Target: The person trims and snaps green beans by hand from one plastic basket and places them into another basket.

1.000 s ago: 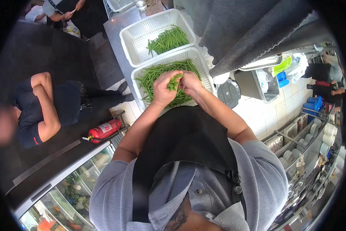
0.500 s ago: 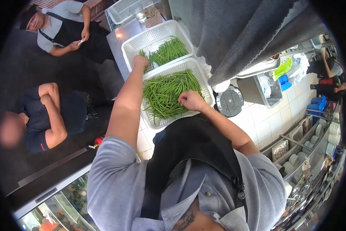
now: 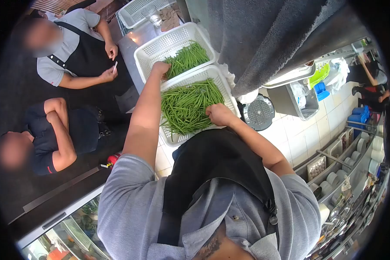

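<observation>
My left hand [image 3: 160, 68] reaches into the far white perforated basket [image 3: 141, 56], at the left end of a neat pile of green beans [image 3: 187, 58]. Its fingers are curled and point down; what they hold, if anything, is hidden. The near white basket [image 3: 233, 102] contains a larger, looser heap of green beans [image 3: 188, 104]. At that heap's right side, my right hand [image 3: 219, 114] has its fingertips pinched together on some beans.
Behind the baskets, another white basket [image 3: 136, 13], a glass [image 3: 155, 19] and a brown cloth [image 3: 170, 18] lie on the metal table [image 3: 132, 43]. Two people stand left. A dark grey cloth [image 3: 255, 39] hangs right, above a round perforated grey object [image 3: 258, 113].
My left hand has gone from the near heap into the far basket, and the beans seen in it are no longer visible there. My right hand has separated from it, staying over the near heap.
</observation>
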`<act>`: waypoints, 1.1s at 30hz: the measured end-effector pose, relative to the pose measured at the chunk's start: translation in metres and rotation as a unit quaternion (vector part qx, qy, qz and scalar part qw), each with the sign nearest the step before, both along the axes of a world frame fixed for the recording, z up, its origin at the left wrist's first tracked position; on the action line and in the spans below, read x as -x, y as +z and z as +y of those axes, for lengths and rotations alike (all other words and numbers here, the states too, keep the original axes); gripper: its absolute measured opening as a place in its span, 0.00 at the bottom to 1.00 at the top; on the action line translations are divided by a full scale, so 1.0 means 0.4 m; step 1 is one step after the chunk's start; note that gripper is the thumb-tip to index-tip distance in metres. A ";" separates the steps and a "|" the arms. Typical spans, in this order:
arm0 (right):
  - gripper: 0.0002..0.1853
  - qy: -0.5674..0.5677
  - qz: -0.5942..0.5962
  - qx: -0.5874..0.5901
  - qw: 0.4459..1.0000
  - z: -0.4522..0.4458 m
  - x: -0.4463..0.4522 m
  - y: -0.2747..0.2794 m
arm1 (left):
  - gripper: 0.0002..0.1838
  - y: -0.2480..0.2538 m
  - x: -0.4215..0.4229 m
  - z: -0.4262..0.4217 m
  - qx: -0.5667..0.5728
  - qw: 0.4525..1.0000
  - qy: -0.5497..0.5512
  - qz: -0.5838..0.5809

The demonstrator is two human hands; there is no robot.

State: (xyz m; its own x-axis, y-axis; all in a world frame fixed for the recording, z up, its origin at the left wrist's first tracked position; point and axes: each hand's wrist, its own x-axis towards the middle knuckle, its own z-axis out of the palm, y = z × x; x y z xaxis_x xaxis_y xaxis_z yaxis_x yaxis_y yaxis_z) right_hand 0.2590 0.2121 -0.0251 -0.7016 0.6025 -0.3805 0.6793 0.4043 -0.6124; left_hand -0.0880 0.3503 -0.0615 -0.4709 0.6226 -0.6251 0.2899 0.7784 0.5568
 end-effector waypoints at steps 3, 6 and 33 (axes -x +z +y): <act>0.13 0.033 -0.038 -0.013 0.999 0.006 0.005 0.002 | 0.25 0.026 0.004 -0.025 -0.005 0.994 -0.085 0.062; 0.13 0.043 -0.073 -0.038 0.996 0.017 0.014 0.021 | 0.29 0.065 -0.027 -0.044 0.037 0.972 -0.184 0.139; 0.11 -0.071 0.137 0.011 0.988 -0.019 -0.123 0.067 | 0.17 -0.026 -0.013 0.281 -0.116 0.813 -0.447 0.356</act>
State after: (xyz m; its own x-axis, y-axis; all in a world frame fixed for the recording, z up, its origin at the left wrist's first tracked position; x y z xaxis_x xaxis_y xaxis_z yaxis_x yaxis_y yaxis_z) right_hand 0.3083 0.2044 0.0016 -0.6893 0.6957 -0.2020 0.5351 0.3010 -0.7893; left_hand -0.0828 0.4627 -0.0718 0.0429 0.9769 -0.2094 0.9945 -0.0218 0.1023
